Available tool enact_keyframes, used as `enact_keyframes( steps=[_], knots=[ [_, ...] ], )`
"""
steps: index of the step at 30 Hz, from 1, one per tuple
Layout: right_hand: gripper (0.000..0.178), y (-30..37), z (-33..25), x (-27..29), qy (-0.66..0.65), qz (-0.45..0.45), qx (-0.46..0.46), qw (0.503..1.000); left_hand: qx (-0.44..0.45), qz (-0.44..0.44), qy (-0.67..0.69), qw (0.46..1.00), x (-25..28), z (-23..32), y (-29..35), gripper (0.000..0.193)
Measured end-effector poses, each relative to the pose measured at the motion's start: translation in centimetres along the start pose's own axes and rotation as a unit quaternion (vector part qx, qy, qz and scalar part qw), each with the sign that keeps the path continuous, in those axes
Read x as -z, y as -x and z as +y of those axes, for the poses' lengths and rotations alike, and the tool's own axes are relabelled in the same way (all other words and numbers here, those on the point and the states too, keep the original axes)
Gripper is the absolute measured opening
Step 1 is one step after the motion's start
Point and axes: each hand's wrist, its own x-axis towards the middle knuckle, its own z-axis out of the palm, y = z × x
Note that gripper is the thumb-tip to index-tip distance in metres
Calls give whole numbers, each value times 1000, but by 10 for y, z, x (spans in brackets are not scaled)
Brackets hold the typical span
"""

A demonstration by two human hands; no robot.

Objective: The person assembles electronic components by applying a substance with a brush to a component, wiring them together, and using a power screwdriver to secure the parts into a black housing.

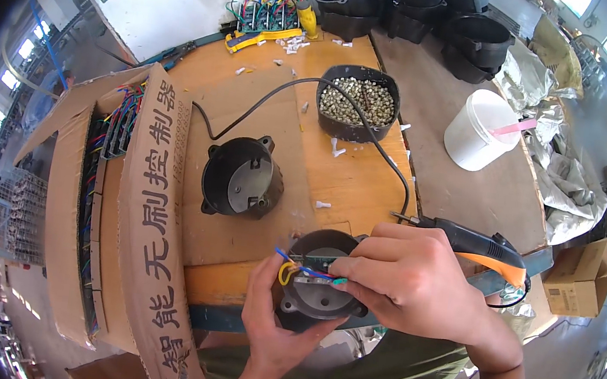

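Observation:
My left hand (pixel 272 322) grips a round black plastic housing (pixel 314 298) from below at the near edge of the wooden table (pixel 254 99). My right hand (pixel 414 281) lies over the housing and presses a small green circuit board (pixel 317 262) with blue and yellow wires (pixel 289 268) into it. A second black housing with a flat grey top (pixel 242 177) stands on the table just beyond the left hand.
An orange-and-black electric screwdriver (pixel 487 252) lies right of my hands, its black cable running to the back. A black tub of screws (pixel 357 103), a white bucket (pixel 480 132), stacked black housings (pixel 427 10), an open cardboard box of wired boards (pixel 119 188) at left.

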Motion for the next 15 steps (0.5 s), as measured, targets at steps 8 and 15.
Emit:
enact_keyframes(
  steps=[8, 15],
  knots=[
    [9, 0, 9, 0, 3, -83, -10, 996, 1, -23, 0, 1000, 1, -2, 4, 104],
    [20, -4, 8, 12, 12, -136, 4, 991, 8, -3, -30, 1000, 40, 60, -4, 87]
  ],
)
